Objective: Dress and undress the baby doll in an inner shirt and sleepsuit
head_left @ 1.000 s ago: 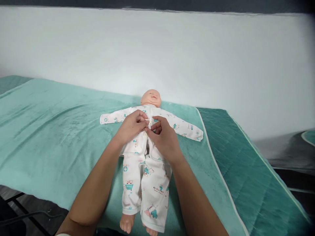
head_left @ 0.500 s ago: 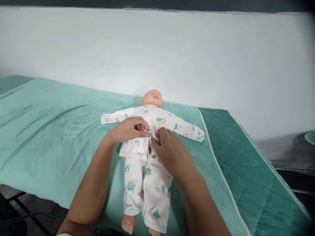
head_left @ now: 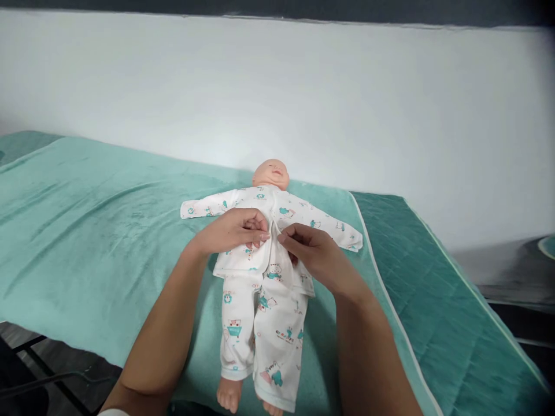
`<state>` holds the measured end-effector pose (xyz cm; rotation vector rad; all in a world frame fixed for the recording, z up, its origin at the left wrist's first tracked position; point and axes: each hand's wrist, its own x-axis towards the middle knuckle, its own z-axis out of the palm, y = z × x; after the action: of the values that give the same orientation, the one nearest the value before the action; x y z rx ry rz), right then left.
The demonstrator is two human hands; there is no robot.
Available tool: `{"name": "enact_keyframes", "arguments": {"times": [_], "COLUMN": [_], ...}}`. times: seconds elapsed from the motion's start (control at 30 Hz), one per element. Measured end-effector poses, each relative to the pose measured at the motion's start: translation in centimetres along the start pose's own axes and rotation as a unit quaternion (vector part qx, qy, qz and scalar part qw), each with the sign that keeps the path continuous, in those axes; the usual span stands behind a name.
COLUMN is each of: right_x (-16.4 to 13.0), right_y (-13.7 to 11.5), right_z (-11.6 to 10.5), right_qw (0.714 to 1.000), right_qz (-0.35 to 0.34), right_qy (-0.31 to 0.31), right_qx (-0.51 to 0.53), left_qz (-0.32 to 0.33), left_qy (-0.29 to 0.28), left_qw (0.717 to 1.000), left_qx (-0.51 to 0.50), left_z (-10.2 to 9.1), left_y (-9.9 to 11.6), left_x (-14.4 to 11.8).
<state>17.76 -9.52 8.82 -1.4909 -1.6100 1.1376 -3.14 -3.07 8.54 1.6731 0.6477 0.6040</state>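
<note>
A baby doll (head_left: 272,172) lies on its back on a teal blanket (head_left: 87,231), head toward the wall, arms spread. It wears a white printed shirt (head_left: 303,216) and matching trousers (head_left: 264,329). Bare feet stick out at the near edge. My left hand (head_left: 234,230) pinches the left side of the shirt's front opening at the chest. On the other side of that opening, my right hand (head_left: 314,251) pinches the right edge. The two sets of fingertips nearly touch over the doll's middle.
The blanket covers a padded table with a darker quilted green cover (head_left: 433,289) showing on the right. A white wall (head_left: 303,98) runs behind. Dark floor and a metal frame (head_left: 43,370) lie below the near left edge.
Both hands slid a little down the shirt front from the upper chest to the belly. My right hand turned outward, and the shirt's lower hem now lies spread.
</note>
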Motion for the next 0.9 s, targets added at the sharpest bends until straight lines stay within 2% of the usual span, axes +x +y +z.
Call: {"name": "enact_keyframes", "arguments": {"times": [0.07,0.17,0.27,0.57,0.9], "right_x": [0.4,1.0,1.3,1.5,1.4], "right_y": [0.6,1.5,2.0,1.9,1.1], "right_z": [0.2,1.1,1.7,1.9,2.3], "right_qw": [0.993,0.965,0.946,0.957,0.962], "right_qz": [-0.026,-0.053,-0.053,-0.06,-0.043], "right_qy": [0.004,0.023,0.039,0.042,0.043], "right_qx": [0.113,0.257,0.317,0.279,0.265], "left_qz": [0.015,0.041,0.038,0.014,-0.002], "left_qy": [0.008,0.042,0.049,0.033,0.048], "left_qw": [0.998,0.992,0.99,0.992,0.992], "left_qx": [-0.056,-0.113,-0.13,-0.122,-0.115], "left_z": [0.6,1.4,1.8,1.2,1.3], "left_y": [0.1,0.2,0.1,-0.1,-0.1], "left_x": [0.2,0.5,0.8,0.7,0.7]}}
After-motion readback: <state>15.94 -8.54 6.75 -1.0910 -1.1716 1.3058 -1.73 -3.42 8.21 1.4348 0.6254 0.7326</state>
